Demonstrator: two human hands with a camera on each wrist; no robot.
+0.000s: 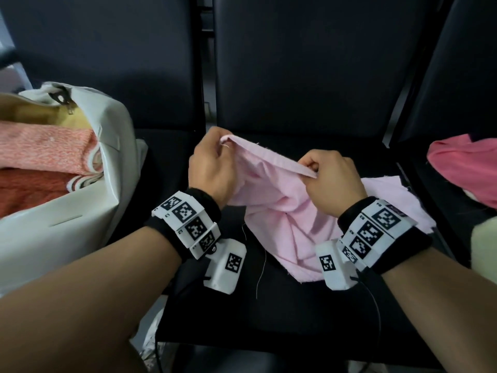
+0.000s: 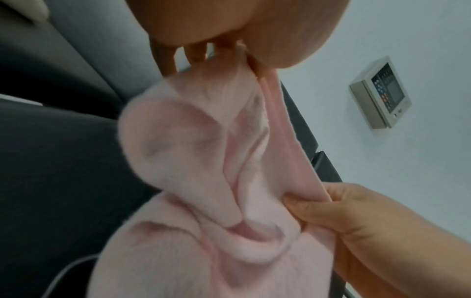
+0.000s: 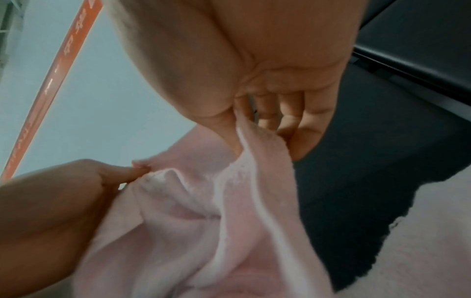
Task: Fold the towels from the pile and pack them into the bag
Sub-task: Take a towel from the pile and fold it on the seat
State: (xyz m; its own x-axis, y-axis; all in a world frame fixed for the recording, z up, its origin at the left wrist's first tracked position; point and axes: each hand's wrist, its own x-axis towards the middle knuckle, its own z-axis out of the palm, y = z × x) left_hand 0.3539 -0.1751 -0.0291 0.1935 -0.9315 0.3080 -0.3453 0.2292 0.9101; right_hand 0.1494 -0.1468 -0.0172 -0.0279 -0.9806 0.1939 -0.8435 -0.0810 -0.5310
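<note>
Three black padded chairs (image 1: 309,305) stand side by side, their seats smooth and dark. On the left one sits one white bag (image 1: 88,211), glossy and creased, its mouth open toward the camera. It holds at least three folded towels: a pale yellow one (image 1: 72,117) at the back, a nubby salmon-pink one (image 1: 43,149) over it, and a deeper rust-orange one (image 1: 29,192) at the front; striped edges show beside them.

On the middle seat is one light pink towel (image 1: 279,208), soft and fuzzy, with a flat woven hem. Its lower part lies crumpled on the seat while its upper edge is raised and stretched between the two hands. The left hand (image 1: 212,168) pinches one end of the hem between thumb and curled fingers (image 2: 193,52); the right hand (image 1: 330,179) pinches the hem farther along with thumb and fingers (image 3: 293,113) curled round it. The cloth sags in loose folds between and below them. A loose thread (image 1: 262,273) trails from the towel across the seat.

On the right seat lies a pile with one bright pink towel (image 1: 468,168), bunched, and below it something pale green (image 1: 484,246) at the frame's edge.

Each wrist carries a black band (image 1: 398,238) with white blocks bearing black square marks.

In the left wrist view, one small grey panel (image 2: 382,94) is set on the pale wall.
</note>
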